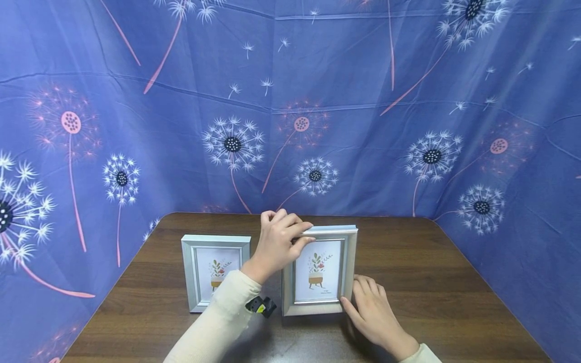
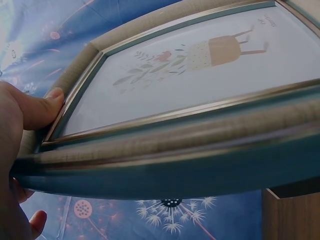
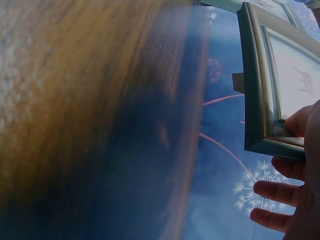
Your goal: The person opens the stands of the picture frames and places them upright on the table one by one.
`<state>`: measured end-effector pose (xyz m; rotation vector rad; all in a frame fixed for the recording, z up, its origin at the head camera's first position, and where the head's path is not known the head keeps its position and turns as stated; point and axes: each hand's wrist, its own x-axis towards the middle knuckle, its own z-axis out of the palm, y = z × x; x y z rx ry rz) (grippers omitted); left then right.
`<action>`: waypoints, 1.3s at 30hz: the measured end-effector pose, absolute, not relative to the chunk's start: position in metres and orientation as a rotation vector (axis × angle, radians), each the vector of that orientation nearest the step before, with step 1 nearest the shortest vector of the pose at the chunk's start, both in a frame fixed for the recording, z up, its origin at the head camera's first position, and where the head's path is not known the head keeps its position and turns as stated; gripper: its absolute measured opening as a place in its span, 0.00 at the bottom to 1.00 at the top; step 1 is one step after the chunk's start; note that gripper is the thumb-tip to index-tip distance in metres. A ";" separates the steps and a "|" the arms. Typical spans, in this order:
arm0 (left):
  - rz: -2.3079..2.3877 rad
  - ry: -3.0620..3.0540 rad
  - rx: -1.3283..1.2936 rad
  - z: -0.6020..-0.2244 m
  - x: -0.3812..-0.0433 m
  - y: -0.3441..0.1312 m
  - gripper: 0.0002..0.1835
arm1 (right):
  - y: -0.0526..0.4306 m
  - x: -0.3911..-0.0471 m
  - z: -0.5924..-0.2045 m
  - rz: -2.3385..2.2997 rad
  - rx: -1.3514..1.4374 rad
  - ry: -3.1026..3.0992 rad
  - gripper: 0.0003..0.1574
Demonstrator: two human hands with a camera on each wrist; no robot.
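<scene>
A silver-toned picture frame [image 1: 347, 267] with a card of a potted plant [image 1: 328, 267] is between my two hands, face toward me. My left hand [image 1: 280, 243] grips its top edge, with the thumb [image 2: 44, 112] on the front border and the fingers behind. At the lower right corner, my right hand [image 1: 374, 312] pinches the border, thumb in front, the other fingers spread behind and below. In the right wrist view, a gap shows under the frame's lower edge [image 3: 253, 120], and a small stand tab [image 3: 238, 82] sticks out there.
A second, pale frame [image 1: 187, 272] with a similar card stands upright on the left, partly covered by my left forearm. Both are over a brown wooden table [image 1: 436, 297]. A blue dandelion-print cloth [image 1: 363, 141] hangs behind and on both sides.
</scene>
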<state>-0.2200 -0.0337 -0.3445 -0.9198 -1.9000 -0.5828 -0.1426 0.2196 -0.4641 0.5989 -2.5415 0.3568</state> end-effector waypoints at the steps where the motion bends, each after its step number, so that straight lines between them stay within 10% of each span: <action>1: -0.577 -1.904 -0.918 -0.345 -0.221 -0.034 0.12 | 0.220 -0.143 -0.464 0.351 0.598 -2.543 0.11; 39: -0.509 -2.039 -0.845 -0.367 -0.236 -0.026 0.13 | 0.213 -0.152 -0.471 0.334 0.488 -2.627 0.19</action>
